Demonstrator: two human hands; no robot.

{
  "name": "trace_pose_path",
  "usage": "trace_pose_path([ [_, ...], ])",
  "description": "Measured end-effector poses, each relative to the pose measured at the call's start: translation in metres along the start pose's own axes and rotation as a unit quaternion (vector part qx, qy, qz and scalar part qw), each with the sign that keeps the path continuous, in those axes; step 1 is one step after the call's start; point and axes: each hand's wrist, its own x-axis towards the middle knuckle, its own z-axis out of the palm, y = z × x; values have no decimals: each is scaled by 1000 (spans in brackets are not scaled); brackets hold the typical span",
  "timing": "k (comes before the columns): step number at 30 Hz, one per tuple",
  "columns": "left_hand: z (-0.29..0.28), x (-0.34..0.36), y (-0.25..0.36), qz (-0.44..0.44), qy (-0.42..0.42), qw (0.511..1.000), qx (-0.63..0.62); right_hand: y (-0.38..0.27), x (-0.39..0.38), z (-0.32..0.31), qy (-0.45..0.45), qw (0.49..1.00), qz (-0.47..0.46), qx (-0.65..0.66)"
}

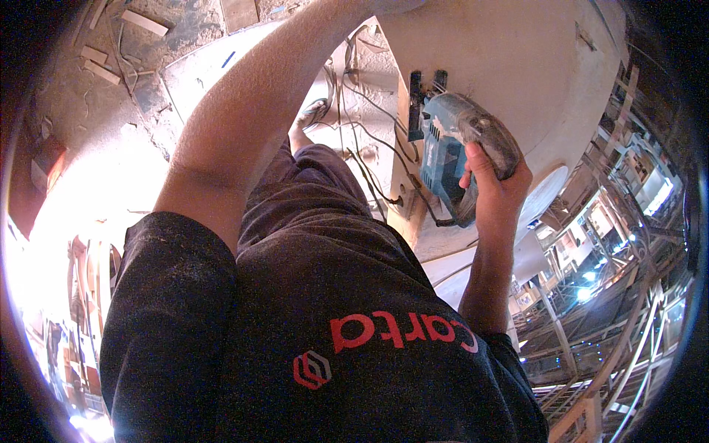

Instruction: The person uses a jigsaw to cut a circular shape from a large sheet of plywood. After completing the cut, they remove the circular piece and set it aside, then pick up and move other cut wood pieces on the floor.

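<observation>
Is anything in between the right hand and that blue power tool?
No, nothing I can see. The right hand grips the blue power tool directly. Its cord bends away to the left, not between them.

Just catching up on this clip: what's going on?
The person's right hand holds a dusty blue-and-black power tool, apparently a jigsaw, at the edge of a large, flat, pale board. The left hand is mostly cut off at the picture's top edge, so its hold can't be told.
</observation>
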Motion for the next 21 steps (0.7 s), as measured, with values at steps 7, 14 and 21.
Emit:
trace_pose_path([
  [7,-3,-4,1,-2,9,1000,-3,-3,1,2,2,1000,0,7],
  [14,1,1,-2,13,8,999,-33,-6,1,5,27,999,17,17],
  [21,6,5,-5,17,11,999,-26,-8,5,4,15,999,11,28],
])
